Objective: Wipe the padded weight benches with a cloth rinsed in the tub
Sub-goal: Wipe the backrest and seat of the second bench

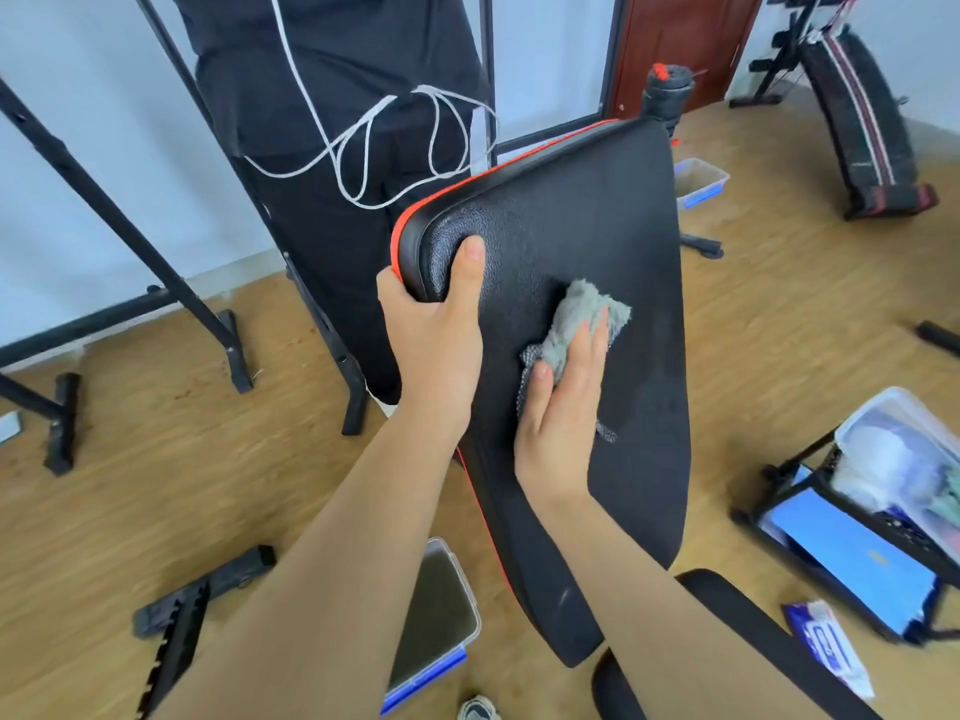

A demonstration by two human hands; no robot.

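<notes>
A black padded bench back (613, 220) with red edge trim stands tilted up in the middle of the view. My left hand (436, 324) grips its upper left corner, thumb on the pad face. My right hand (563, 407) lies flat on the pad and presses a grey fluffy cloth (582, 324) against it. A clear tub with blue clips (441, 610) sits on the floor below my left forearm, holding murky water. Another curved padded bench (862, 122) stands at the far right.
A person in black clothes (337, 96) stands right behind the bench, with white cords hanging. Black rack legs (156, 262) spread at left. A second clear tub (701, 181) sits behind the bench. A box of supplies (893, 459) and a blue tray (857, 563) lie at right.
</notes>
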